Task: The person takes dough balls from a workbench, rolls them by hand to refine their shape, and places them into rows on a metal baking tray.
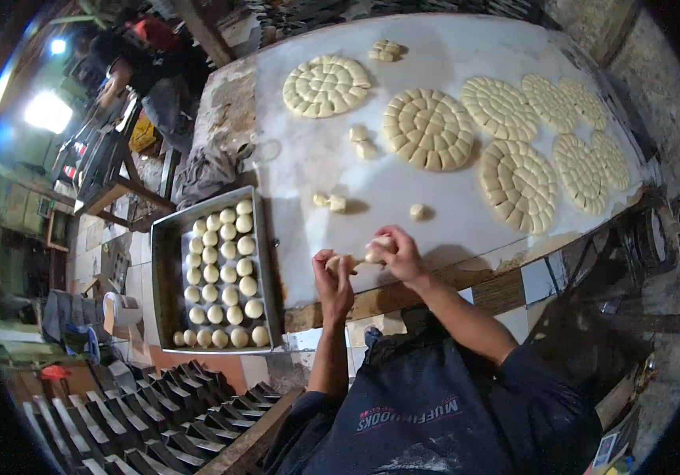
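Note:
Over the near edge of the pale work table (308, 170), my left hand (334, 279) and my right hand (397, 252) are closed on a piece of dough (361, 260). The dough narrows to a thin neck between them. Just beyond my hands lie a single small dough lump (417, 211) and a joined cluster of dough pieces (330, 203). Left of my hands, a deep metal tray (167, 277) holds rows of smooth round dough balls (230, 275), packed toward its right side and near edge.
Large dough discs cut into segments, such as one disc (429, 130) and another (519, 187), cover the right and far table. More dough pieces (362, 142) lie between them. Metal racking (150, 419) stands at lower left. Another person (150, 71) is at the far left, beside a bench.

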A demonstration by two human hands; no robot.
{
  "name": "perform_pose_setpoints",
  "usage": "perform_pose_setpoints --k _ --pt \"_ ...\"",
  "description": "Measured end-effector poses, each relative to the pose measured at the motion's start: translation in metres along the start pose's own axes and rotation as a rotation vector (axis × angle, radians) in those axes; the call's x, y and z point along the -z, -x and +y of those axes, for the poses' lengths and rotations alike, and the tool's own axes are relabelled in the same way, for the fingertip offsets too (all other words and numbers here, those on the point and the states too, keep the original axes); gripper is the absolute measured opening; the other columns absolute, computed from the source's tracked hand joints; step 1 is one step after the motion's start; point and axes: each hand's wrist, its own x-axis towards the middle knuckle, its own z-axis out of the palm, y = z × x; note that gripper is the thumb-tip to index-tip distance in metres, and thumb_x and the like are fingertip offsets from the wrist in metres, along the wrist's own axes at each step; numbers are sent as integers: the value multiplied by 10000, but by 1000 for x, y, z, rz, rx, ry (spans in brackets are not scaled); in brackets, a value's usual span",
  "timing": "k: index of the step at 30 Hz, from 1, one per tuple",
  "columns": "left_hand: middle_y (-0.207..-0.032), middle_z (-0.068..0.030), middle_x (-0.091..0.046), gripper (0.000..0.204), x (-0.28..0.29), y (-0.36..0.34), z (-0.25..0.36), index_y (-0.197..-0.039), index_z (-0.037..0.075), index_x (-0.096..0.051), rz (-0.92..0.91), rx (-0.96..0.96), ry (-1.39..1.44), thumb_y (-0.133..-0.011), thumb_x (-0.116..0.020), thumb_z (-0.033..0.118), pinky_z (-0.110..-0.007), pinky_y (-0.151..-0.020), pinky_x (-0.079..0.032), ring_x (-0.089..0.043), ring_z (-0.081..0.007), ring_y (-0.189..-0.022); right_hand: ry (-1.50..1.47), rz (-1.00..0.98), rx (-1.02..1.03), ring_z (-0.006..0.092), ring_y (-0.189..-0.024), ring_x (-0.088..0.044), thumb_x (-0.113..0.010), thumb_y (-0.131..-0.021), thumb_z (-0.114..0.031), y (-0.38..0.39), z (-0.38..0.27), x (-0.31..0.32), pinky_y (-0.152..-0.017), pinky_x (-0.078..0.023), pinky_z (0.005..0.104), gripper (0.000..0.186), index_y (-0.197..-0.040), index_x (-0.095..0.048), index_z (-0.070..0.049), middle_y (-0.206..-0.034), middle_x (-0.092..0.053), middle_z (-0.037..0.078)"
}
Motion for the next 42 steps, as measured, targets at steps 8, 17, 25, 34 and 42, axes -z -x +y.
perform_pose_setpoints --k 8,17,25,34,42 --pt "-1160 -146 -572 351 78 -1 -43 -1105 118 -636 -576 -458 -1503 -828 -723 314 -549 -915 -372 -495 -396 -1111 1108 -167 488 447 -1074 -500 -682 -863 -297 26 42 243 -995 -373 588 310 -1014 -590 -41 -1024 -545 210" --pt "-888 -119 -641 228 -93 -79 -85 -964 73 -628 -49 -154 -1001 -885 -749 249 -421 -765 -462 -585 -306 -868 998 -108 605 399 -971 -545 -660 -782 -248 -44 31 158 -1047 -389 589 262 -876 -589 -15 -924 -566 189" --pt "-974 -105 -676 133 47 -53 -71 -952 88 -660 -256 -64 -1331 -826 -688 122 -465 -843 -442 -594 -335 -909 1047 -155 652 469 -1001 -539 -613 -789 -104 -85 -3 225 -1062 -394 608 155 -855 -527 8 -922 -543 217" --pt "-1016 -94 -665 163 -8 -29 -47 -953 115 -661 -333 -434 -1307 -802 -719 125 -450 -886 -452 -607 -303 -972 979 -310 789 404 -972 -562 -617 -784 -70 -41 33 214 -1039 -424 597 117 -876 -583 -6 -904 -553 198" --pt "-904 -98 -656 115 31 -112 -57 -931 126 -683 79 -368 -1027 -821 -650 116 -424 -812 -473 -591 -327 -947 1160 301 496 394 -1001 -551 -603 -825 -45 -114 19 148 -832 -429 486 97 -897 -543 -17 -908 -541 173"
